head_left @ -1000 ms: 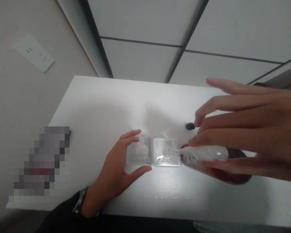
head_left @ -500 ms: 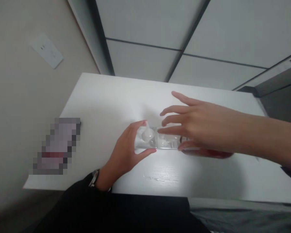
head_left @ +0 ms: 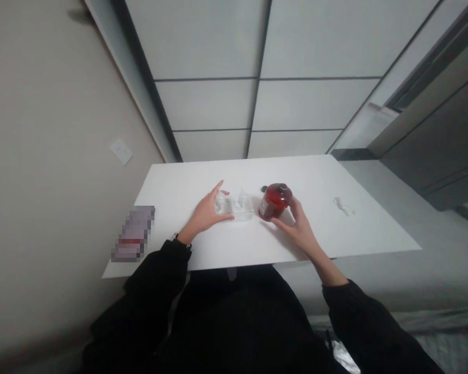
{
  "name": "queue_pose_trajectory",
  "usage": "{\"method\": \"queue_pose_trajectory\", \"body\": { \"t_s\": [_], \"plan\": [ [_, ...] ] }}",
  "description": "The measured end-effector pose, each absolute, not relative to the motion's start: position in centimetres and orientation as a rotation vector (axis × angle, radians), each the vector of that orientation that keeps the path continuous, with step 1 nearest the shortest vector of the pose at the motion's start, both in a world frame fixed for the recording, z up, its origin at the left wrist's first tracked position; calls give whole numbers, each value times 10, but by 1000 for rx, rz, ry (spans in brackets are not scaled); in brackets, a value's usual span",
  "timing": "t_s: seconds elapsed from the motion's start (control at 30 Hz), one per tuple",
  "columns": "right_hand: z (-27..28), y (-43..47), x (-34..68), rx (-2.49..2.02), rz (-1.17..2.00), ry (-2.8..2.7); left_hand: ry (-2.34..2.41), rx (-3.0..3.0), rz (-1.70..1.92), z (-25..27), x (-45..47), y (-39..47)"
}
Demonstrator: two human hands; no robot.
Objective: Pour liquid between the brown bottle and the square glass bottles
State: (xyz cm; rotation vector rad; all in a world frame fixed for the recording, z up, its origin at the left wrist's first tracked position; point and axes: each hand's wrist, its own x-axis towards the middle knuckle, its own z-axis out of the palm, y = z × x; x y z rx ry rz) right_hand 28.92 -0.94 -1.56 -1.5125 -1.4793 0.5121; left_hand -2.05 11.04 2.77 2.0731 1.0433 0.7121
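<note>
Pale panels (head_left: pixel 203 41) divided by dark seams stand behind, and a beige wall (head_left: pixel 54 156) runs along the left. One white table (head_left: pixel 315 176) fills the middle. Two hands are over it, apart from each other: the right hand (head_left: pixel 302 228) is curled around one red bottle (head_left: pixel 276 200) at the table's centre, the left hand (head_left: pixel 205 214) clasped about the left end of two adjoining clear containers (head_left: pixel 242 210) just beside that bottle. One flat pixelated object (head_left: pixel 134 231) lies near the left edge. One outlet plate (head_left: pixel 121 151) is on the wall, one tangled white item (head_left: pixel 343 206) lies at right, and one small black piece (head_left: pixel 264 189) sits behind the bottle.
</note>
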Motion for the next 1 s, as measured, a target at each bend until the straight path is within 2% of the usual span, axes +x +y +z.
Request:
{"method": "queue_pose_trajectory", "body": {
  "t_s": [0.67, 1.0],
  "plan": [
    [-9, 44, 262, -1489, 626, -1565, 1079, 2082, 632, 47, -23, 125],
    [-3, 68, 330, -1452, 583, -1735, 1118, 2096, 601, 46, -30, 134]
  ]
}}
